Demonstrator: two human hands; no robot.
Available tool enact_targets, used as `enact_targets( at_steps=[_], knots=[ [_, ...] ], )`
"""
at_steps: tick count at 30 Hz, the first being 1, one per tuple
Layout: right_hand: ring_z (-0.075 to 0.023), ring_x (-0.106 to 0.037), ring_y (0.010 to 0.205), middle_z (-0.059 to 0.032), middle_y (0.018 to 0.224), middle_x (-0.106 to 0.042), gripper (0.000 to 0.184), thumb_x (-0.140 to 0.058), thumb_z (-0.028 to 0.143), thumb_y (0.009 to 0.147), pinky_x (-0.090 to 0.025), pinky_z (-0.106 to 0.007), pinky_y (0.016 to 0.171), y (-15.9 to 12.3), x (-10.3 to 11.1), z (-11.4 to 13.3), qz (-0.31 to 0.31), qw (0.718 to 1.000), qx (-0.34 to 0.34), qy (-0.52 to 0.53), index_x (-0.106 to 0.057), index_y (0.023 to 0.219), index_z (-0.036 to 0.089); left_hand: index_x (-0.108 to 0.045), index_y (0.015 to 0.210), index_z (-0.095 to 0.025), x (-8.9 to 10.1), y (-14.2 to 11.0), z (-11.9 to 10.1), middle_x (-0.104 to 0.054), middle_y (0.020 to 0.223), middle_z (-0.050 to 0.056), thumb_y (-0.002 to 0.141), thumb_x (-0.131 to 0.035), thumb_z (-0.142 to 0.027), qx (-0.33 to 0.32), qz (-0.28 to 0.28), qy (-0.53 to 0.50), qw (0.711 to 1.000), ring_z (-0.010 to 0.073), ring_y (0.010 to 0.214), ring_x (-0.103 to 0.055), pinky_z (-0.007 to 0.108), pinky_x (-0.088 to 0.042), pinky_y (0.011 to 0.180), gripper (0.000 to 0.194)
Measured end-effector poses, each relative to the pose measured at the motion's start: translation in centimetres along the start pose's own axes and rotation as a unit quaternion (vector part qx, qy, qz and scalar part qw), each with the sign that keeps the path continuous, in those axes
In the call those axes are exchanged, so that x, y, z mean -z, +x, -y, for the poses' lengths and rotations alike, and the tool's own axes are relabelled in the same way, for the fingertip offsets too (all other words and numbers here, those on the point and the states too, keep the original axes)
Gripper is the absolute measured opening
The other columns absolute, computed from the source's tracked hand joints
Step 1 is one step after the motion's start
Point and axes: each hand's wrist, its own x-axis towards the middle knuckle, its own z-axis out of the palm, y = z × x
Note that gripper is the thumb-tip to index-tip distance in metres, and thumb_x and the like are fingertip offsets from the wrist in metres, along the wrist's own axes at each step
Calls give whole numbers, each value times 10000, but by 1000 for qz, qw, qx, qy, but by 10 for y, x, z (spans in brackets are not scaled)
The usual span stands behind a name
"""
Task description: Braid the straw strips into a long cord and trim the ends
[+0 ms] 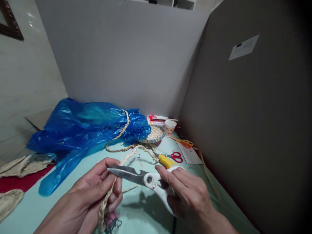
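Note:
My left hand (97, 188) is closed round a braided straw cord (105, 203) that runs up out of my fingers, across the table and over the blue bag. My right hand (187, 195) grips the white handles of large kitchen scissors (136, 175). Their steel blades point left, nearly closed, and the tip lies against the cord just above my left thumb. Some dark wire or clips show under my left hand, too small to name.
A crumpled blue plastic bag (83, 126) covers the left of the pale green table (136, 208). Behind lie a small woven tray (154, 135), a paper cup (170, 126), red-handled scissors (175, 157), orange-handled scissors (185, 142), a yellow tool (166, 161). Woven straw pieces (21, 165) lie left. Grey partitions close back and right.

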Motion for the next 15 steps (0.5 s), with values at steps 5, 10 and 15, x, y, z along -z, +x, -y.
enact_targets(
  at_steps=[5,10,15],
  knots=[
    [-150,-573,589,-15,715,-649,516,-459,36,745,-459,-250,564,5,1,7,-1,999,-41,34,-609,1226,148,-668,993,-283,-2,-1,-1,-557,657,-51,666,-888,-300,-9,21,4,1000,116,498,-484,252,-490,445,395],
    [-132,-605,616,-11,765,-700,348,-572,126,800,-468,-207,571,12,3,11,2,953,-246,175,-713,1115,176,-704,942,-215,1,3,0,-530,603,-43,695,-865,-282,-18,16,3,1000,69,451,-418,181,-418,421,302],
    [-141,-591,566,-9,661,-670,341,-734,332,792,-462,-216,505,22,4,13,10,831,-442,338,-725,1080,149,-733,914,-193,9,3,4,-461,497,-74,610,-924,-371,-5,-10,33,999,56,405,-369,206,-457,423,401]
  ],
)
